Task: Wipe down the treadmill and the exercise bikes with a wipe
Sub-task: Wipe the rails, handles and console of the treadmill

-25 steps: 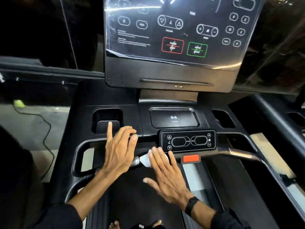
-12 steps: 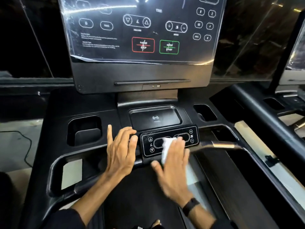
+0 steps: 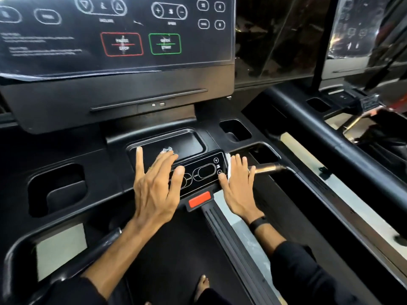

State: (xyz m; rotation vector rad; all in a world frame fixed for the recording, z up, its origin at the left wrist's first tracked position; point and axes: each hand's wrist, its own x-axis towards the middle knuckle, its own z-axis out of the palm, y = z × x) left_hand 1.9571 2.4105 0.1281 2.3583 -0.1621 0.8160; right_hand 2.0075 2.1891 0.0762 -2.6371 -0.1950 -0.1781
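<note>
Now right hand [image 3: 239, 190], fingers flat, pressing wipe [image 3: 229, 167], moved off control panel [image 3: 202, 172] to its right edge; left hand [image 3: 155, 188] splayed.

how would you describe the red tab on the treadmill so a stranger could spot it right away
Start at the treadmill's big display console and drop to the small black control panel between the left hand and right hand. The red tab sits just under that panel's lower edge, the only solid red piece on the all-black deck.
</note>
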